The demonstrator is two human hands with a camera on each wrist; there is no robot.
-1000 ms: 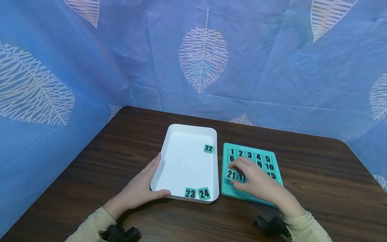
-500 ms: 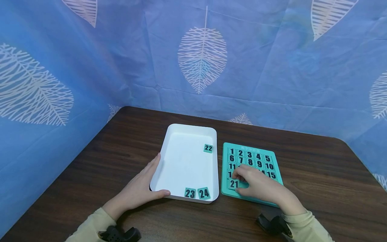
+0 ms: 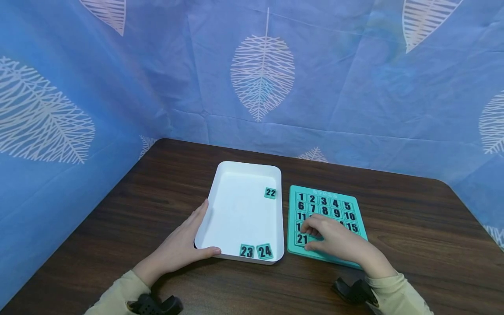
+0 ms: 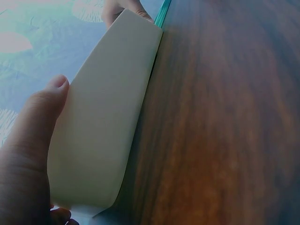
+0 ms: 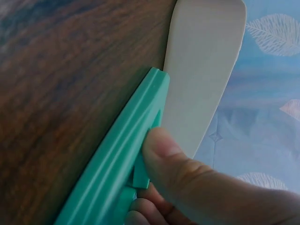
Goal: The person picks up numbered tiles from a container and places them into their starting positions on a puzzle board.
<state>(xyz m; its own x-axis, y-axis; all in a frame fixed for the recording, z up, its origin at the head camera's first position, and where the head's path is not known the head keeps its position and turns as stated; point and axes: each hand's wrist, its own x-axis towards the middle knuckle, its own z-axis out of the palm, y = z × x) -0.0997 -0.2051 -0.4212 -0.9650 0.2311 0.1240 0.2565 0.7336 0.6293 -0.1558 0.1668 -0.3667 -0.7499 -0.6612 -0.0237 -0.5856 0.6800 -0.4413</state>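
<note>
In the head view, my left hand (image 3: 179,240) holds the near left corner of a white tray (image 3: 240,210), its thumb on the front wall. Inside the tray lie number tiles 22 (image 3: 270,193), 23 (image 3: 246,251) and 24 (image 3: 264,251). My right hand (image 3: 334,238) is over a green number puzzle board (image 3: 295,251), thumb and curled fingers at tile 21 (image 3: 301,239) in the bottom left of its grid. In the right wrist view, the thumb (image 5: 164,145) presses a slightly raised green tile edge (image 5: 140,174). The hand hides part of the lower rows.
Tray and board stand side by side on a dark wood table (image 3: 413,227), a narrow gap between them. A blue cloth with white leaf prints (image 3: 354,87) hangs behind and to the left. Black wrist devices (image 3: 157,304) are on both arms.
My right hand has lowered tile 21 from above the board's middle-left rows into its bottom left, moving toward me. Over the last half second it barely moves. My left hand stays at the tray.
</note>
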